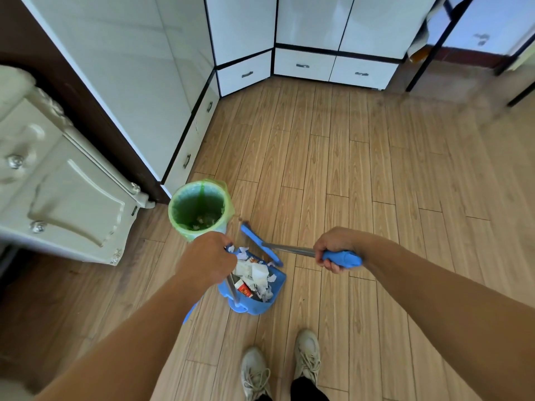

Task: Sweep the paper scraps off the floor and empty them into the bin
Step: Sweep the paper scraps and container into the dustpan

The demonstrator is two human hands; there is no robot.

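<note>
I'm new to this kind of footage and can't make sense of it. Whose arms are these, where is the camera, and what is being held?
The one picture comes from a camera worn on a person's head, looking down, so the arms and shoes are their own. The left hand has its grip on the metal handle of a blue dustpan full of paper scraps. The right hand grips the blue end of a broom, whose head lies by the dustpan. Just ahead on the wooden floor stands a bin with a green liner, not yet filled from the pan.
</note>
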